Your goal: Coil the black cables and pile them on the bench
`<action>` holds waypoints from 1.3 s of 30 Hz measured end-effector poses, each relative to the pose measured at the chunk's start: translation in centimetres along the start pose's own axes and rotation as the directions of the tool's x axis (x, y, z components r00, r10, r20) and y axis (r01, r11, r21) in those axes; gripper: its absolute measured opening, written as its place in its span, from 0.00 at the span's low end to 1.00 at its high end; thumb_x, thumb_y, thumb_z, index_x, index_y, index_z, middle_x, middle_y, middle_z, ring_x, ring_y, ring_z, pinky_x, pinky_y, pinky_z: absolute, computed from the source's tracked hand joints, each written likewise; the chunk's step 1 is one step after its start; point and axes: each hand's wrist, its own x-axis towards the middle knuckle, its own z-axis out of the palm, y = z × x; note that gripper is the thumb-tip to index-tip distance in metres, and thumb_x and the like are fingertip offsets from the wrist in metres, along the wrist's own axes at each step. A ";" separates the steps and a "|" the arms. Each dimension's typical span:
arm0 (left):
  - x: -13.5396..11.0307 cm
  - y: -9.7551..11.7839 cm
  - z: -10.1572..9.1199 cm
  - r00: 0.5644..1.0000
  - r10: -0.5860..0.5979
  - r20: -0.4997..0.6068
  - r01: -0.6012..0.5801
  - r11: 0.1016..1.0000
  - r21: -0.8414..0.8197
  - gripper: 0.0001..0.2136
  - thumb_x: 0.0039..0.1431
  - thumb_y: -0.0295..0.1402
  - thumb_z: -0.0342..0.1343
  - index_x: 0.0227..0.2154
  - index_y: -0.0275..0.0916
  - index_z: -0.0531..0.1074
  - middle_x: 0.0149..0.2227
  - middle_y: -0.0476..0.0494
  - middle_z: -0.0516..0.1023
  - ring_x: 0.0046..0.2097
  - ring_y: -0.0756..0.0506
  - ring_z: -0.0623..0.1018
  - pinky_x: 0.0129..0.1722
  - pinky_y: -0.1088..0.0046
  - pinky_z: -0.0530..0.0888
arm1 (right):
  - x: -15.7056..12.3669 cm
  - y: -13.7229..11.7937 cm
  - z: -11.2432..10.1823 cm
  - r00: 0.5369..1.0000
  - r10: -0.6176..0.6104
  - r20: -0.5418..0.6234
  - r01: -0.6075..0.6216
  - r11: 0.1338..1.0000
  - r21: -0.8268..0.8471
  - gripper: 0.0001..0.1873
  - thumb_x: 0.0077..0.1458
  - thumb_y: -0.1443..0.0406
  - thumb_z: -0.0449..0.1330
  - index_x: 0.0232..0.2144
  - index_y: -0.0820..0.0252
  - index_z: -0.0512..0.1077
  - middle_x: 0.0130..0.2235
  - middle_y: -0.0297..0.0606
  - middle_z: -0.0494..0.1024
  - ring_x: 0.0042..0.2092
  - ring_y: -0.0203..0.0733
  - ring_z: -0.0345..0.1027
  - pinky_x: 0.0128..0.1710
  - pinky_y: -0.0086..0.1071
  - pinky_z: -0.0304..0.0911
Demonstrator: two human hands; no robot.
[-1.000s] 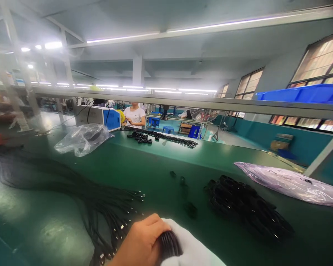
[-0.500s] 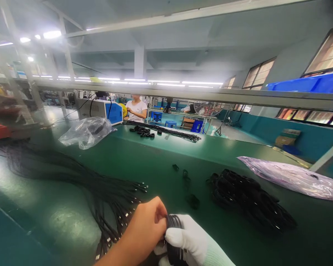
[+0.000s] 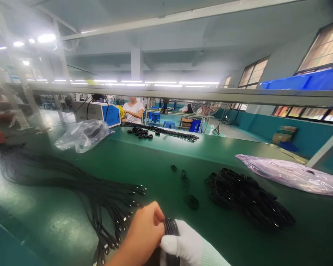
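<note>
At the bottom centre, my bare left hand (image 3: 143, 236) and my white-gloved right hand (image 3: 187, 245) both grip a coiled black cable (image 3: 170, 226) just above the green table (image 3: 155, 162). Left of my hands lies a long bundle of straight black cables (image 3: 72, 181) with metal plugs pointing toward me. On the right sits a pile of coiled black cables (image 3: 246, 197). A few small black ties (image 3: 192, 201) lie between the two heaps.
A crumpled clear bag (image 3: 81, 135) and a blue-and-grey machine (image 3: 100, 112) sit at the far left. A purple plastic bag (image 3: 288, 175) lies at right. More cables (image 3: 166, 132) lie far across the table, where a person in a white shirt (image 3: 133, 111) stands. A metal shelf rail (image 3: 183, 94) crosses overhead.
My hands rose slightly, and the gloved right hand closed lower around the coil, while the left fingers stay pinched on its top. The view shifted a little.
</note>
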 end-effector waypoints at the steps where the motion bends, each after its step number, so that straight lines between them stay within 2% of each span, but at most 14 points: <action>1: -0.1 0.1 -0.2 0.999 0.047 -0.015 -0.046 0.998 0.042 0.06 0.42 0.22 0.50 0.22 0.39 0.66 0.20 0.54 0.69 0.24 0.51 0.69 0.22 0.79 0.60 | 0.0 0.0 0.1 1.000 0.009 -0.003 -0.009 1.000 -0.015 0.19 0.42 0.54 0.64 0.26 0.68 0.70 0.22 0.36 0.69 0.22 0.31 0.61 0.21 0.24 0.54; 4: -0.5 0.1 -0.3 0.988 0.147 -0.038 -0.146 0.989 0.031 0.08 0.42 0.21 0.49 0.23 0.40 0.67 0.22 0.54 0.70 0.26 0.51 0.69 0.25 0.79 0.61 | 0.1 0.1 0.3 1.000 0.019 0.017 -0.020 0.998 0.060 0.15 0.40 0.60 0.65 0.27 0.67 0.71 0.25 0.36 0.69 0.24 0.31 0.62 0.24 0.25 0.56; 7: -0.7 -0.1 0.1 0.990 0.117 -0.074 -0.120 0.992 -0.041 0.06 0.44 0.23 0.49 0.24 0.40 0.67 0.23 0.53 0.71 0.27 0.50 0.69 0.26 0.78 0.63 | 0.2 0.4 0.5 1.000 0.002 0.020 -0.006 0.983 0.185 0.17 0.40 0.60 0.66 0.30 0.67 0.70 0.25 0.36 0.69 0.25 0.33 0.65 0.26 0.27 0.60; 10: -0.8 -0.3 0.4 0.989 0.102 -0.105 -0.103 0.995 0.002 0.07 0.45 0.23 0.49 0.25 0.39 0.69 0.26 0.51 0.73 0.29 0.49 0.71 0.29 0.76 0.64 | 0.2 0.5 0.2 0.996 0.065 0.058 -0.073 0.988 0.140 0.13 0.39 0.66 0.64 0.30 0.69 0.70 0.25 0.40 0.72 0.27 0.36 0.67 0.25 0.26 0.61; 15: -0.3 -0.1 0.6 0.998 0.057 -0.028 -0.056 0.998 0.006 0.06 0.47 0.26 0.50 0.25 0.39 0.72 0.21 0.53 0.70 0.25 0.50 0.68 0.25 0.76 0.61 | 0.3 0.4 -0.6 0.990 0.143 0.003 -0.143 0.989 0.028 0.11 0.38 0.70 0.59 0.30 0.68 0.71 0.21 0.37 0.71 0.21 0.31 0.64 0.20 0.22 0.60; 19: 0.5 0.0 1.0 0.999 -0.030 0.043 0.032 0.998 -0.051 0.01 0.45 0.27 0.54 0.24 0.38 0.68 0.18 0.55 0.67 0.22 0.51 0.66 0.21 0.78 0.58 | 0.6 1.1 -0.4 0.995 0.095 -0.032 -0.090 0.986 0.137 0.11 0.40 0.66 0.61 0.28 0.68 0.70 0.24 0.38 0.71 0.20 0.30 0.63 0.13 0.20 0.59; 22: 1.2 0.2 0.2 0.995 0.030 0.098 -0.034 0.998 0.043 0.04 0.43 0.25 0.52 0.25 0.38 0.68 0.19 0.54 0.69 0.24 0.51 0.68 0.22 0.79 0.59 | 0.7 1.3 -0.8 0.993 0.104 -0.053 -0.090 0.972 0.219 0.12 0.38 0.65 0.63 0.25 0.69 0.69 0.25 0.38 0.71 0.20 0.31 0.62 0.11 0.23 0.62; 25: 2.9 0.5 -1.6 0.974 0.120 0.190 -0.145 0.982 0.123 0.07 0.46 0.28 0.54 0.31 0.39 0.71 0.25 0.53 0.72 0.27 0.49 0.71 0.25 0.78 0.62 | -0.1 0.0 -2.8 0.985 0.059 -0.163 -0.011 0.959 0.283 0.17 0.39 0.62 0.65 0.32 0.66 0.70 0.25 0.36 0.72 0.24 0.37 0.68 0.18 0.29 0.69; 26: 3.8 0.6 -2.0 0.969 0.142 0.201 -0.174 0.973 0.150 0.07 0.48 0.31 0.54 0.32 0.39 0.71 0.26 0.52 0.73 0.28 0.49 0.71 0.26 0.77 0.62 | -0.6 -0.8 -3.9 0.968 0.027 -0.248 0.054 0.948 0.313 0.19 0.41 0.61 0.66 0.35 0.65 0.70 0.26 0.36 0.72 0.28 0.40 0.71 0.22 0.32 0.71; 28: 5.7 0.8 -2.1 0.963 0.185 0.195 -0.223 0.955 0.198 0.05 0.52 0.33 0.52 0.30 0.39 0.70 0.27 0.51 0.72 0.29 0.48 0.70 0.27 0.76 0.63 | -1.9 -2.5 -6.1 0.894 -0.032 -0.447 0.212 0.909 0.358 0.21 0.43 0.60 0.68 0.39 0.62 0.69 0.27 0.35 0.73 0.36 0.46 0.74 0.30 0.36 0.73; 30: 7.7 1.0 -0.9 0.956 0.217 0.197 -0.259 0.940 0.220 0.02 0.51 0.30 0.52 0.26 0.39 0.69 0.26 0.51 0.71 0.29 0.48 0.70 0.29 0.75 0.62 | -3.2 -3.9 -8.0 0.804 -0.054 -0.592 0.332 0.867 0.372 0.22 0.42 0.60 0.69 0.40 0.61 0.69 0.29 0.35 0.74 0.41 0.49 0.74 0.34 0.37 0.73; 32: 9.2 1.2 1.3 0.940 0.254 0.227 -0.305 0.925 0.226 0.02 0.49 0.27 0.53 0.24 0.40 0.69 0.26 0.51 0.71 0.31 0.47 0.70 0.31 0.74 0.62 | -4.1 -4.8 -9.0 0.750 -0.054 -0.660 0.389 0.843 0.372 0.24 0.41 0.61 0.70 0.40 0.61 0.70 0.29 0.35 0.75 0.43 0.51 0.73 0.35 0.38 0.73; 36: 11.0 1.2 5.6 0.916 0.282 0.285 -0.341 0.922 0.185 0.07 0.44 0.23 0.56 0.26 0.42 0.69 0.30 0.52 0.71 0.35 0.46 0.70 0.36 0.73 0.61 | -4.3 -4.7 -9.0 0.719 -0.063 -0.692 0.402 0.850 0.341 0.26 0.40 0.59 0.71 0.41 0.60 0.69 0.31 0.35 0.75 0.39 0.48 0.74 0.31 0.35 0.72; 39: 11.4 1.0 6.6 0.921 0.242 0.306 -0.284 0.954 0.101 0.07 0.43 0.23 0.57 0.23 0.40 0.66 0.28 0.51 0.67 0.35 0.46 0.69 0.38 0.71 0.61 | -3.8 -4.2 -8.5 0.719 -0.097 -0.688 0.364 0.896 0.254 0.26 0.41 0.58 0.70 0.42 0.60 0.68 0.31 0.35 0.75 0.31 0.40 0.72 0.23 0.28 0.68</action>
